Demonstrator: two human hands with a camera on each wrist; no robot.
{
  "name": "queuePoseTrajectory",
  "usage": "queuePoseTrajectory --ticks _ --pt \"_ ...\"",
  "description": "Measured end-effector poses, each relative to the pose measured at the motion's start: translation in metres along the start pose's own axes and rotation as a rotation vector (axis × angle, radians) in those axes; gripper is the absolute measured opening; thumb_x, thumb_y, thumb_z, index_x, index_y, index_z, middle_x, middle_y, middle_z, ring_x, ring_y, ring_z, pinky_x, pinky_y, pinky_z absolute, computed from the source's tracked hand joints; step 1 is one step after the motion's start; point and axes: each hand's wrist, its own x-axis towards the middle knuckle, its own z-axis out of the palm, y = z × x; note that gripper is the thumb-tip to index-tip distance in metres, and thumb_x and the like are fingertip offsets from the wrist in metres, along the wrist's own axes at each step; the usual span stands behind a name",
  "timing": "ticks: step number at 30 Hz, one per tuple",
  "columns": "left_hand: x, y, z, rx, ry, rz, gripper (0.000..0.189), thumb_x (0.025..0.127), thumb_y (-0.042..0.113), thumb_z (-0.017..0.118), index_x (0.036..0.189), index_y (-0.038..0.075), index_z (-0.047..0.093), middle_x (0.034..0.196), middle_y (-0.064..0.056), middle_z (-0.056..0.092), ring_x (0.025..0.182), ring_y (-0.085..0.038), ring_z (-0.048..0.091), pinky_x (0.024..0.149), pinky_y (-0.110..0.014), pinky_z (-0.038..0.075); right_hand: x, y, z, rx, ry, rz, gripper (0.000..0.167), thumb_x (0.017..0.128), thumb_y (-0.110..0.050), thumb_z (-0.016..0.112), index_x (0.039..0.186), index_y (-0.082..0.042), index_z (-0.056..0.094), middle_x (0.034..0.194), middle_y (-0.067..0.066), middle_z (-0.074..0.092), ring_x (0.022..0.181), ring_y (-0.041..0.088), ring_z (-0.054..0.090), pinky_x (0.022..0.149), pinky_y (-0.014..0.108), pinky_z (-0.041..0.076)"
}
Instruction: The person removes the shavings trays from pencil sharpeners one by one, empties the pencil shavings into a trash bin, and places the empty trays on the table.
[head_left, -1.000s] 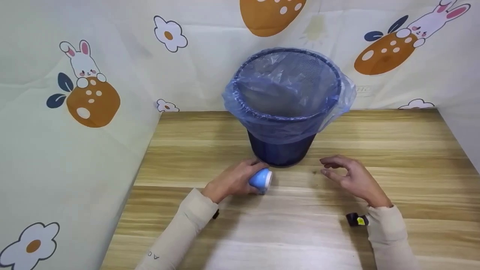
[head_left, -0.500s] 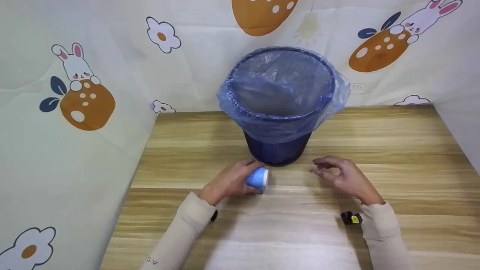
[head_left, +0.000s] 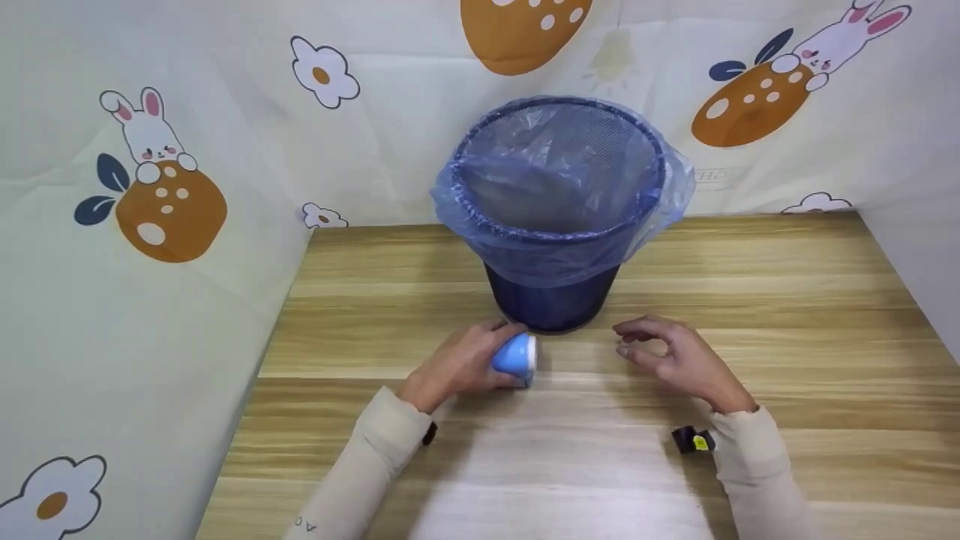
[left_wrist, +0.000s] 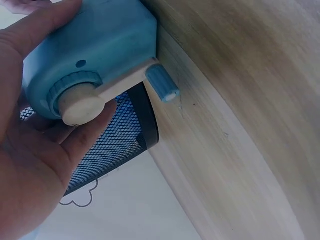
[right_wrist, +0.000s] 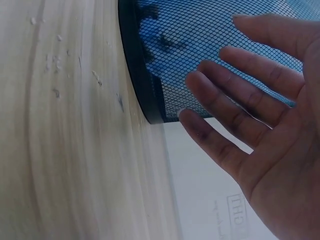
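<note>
My left hand grips a light-blue hand-crank pencil sharpener low over the table, in front of the bin. Seen from the left wrist, the sharpener's cream crank ends in a blue knob, while fingers and thumb wrap the body. To the right, my right hand holds nothing; its fingers are spread and slightly bent in the right wrist view. Behind both hands stands a dark mesh waste bin lined with a translucent blue bag folded over its rim.
Small pale crumbs and dark bits lie on the wooden table by the bin. Dark scraps show through the bin's mesh. A patterned cloth wall closes off the back and sides. A small black wrist camera sits under the right sleeve.
My right hand has drifted a little left, nearer the sharpener. The left hand keeps its grip in about the same place. The head view has shifted slightly.
</note>
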Motion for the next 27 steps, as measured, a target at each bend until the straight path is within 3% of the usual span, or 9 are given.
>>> queuePoseTrajectory --ticks 15,22,27 --pt "0.005 0.016 -0.012 -0.027 0.009 -0.005 0.073 0.077 0.043 0.083 0.137 0.01 0.055 0.124 -0.013 0.061 0.102 -0.024 0.064 0.083 -0.039 0.058 0.002 -0.006 0.023 0.005 -0.033 -0.119 0.027 0.089 -0.016 0.074 0.113 -0.005 0.072 0.108 0.007 0.071 0.1 0.022 0.066 0.088 0.04 0.054" --pt "0.011 0.027 -0.016 -0.007 0.014 0.028 0.073 0.077 0.045 0.082 0.136 0.011 0.056 0.118 -0.011 0.062 0.097 -0.024 0.065 0.082 -0.037 0.058 0.003 -0.013 0.03 0.01 -0.033 -0.169 0.027 0.088 -0.016 0.075 0.113 -0.006 0.072 0.108 0.007 0.072 0.098 0.025 0.067 0.086 0.039 0.055" --pt "0.013 0.036 -0.02 0.003 -0.006 0.03 0.074 0.078 0.045 0.081 0.138 0.011 0.054 0.122 -0.011 0.061 0.102 -0.023 0.063 0.086 -0.037 0.057 0.004 -0.019 0.034 0.025 -0.032 -0.188 0.033 0.086 -0.016 0.077 0.117 -0.006 0.07 0.11 0.01 0.071 0.098 0.028 0.067 0.086 0.042 0.056"
